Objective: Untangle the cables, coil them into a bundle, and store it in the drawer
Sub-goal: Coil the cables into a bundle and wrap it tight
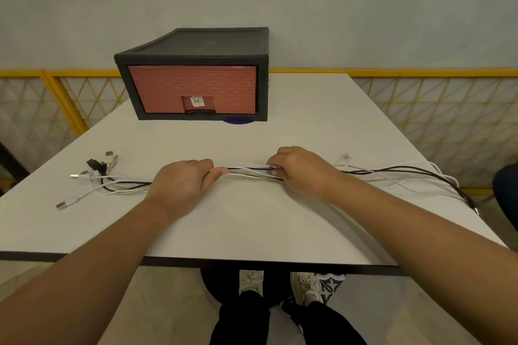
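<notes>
Both hands hold the bundle, head view: left hand [182, 179] and right hand [297, 169] curl round the cables [246, 169] mid-table. Strands run straight from 9 to 3 o'clock on the table [252, 227]. Plug ends [92, 176] fan loose at 9. Likely untangled, coiling not begun. Drawer [193, 89] at 12 is closed, storing left.

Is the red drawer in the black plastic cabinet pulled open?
No, the red drawer sits fully pushed into its black plastic cabinet.
</notes>
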The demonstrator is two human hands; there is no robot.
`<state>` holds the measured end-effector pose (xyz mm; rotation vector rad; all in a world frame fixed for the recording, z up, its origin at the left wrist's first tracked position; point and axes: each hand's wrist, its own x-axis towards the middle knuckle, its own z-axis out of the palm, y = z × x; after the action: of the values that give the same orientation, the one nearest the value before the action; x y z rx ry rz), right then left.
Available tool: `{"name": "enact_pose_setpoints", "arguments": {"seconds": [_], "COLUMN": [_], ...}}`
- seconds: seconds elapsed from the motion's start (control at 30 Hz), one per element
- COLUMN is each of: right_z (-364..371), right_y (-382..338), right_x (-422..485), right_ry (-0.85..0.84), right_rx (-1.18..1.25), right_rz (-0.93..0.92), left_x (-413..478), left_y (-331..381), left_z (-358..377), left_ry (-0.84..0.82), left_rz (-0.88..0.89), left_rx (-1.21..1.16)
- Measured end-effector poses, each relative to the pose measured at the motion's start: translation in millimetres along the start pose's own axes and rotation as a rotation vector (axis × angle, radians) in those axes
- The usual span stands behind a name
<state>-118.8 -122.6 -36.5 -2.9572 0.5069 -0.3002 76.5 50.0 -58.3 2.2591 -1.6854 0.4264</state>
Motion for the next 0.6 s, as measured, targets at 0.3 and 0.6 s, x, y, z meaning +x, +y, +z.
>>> {"name": "enact_pose_setpoints", "arguments": {"seconds": [0.3, 0.6], "right_z": [-19.4, -19.2], "right_y": [2.5, -6.6], "right_x": [-15.8, -6.9], "right_ry": [-0.002, 0.092], "right_rx": [-0.165, 0.390], "right_rz": [-0.140, -0.003], "left_x": [0.7, 1.4], "left_y": [-1.0, -0.4], "left_z": [2.5, 2.3], "left_ry": [0.008, 0.014], "left_rz": [-0.011, -0.019], "left_rx": [0.010, 0.007]}}
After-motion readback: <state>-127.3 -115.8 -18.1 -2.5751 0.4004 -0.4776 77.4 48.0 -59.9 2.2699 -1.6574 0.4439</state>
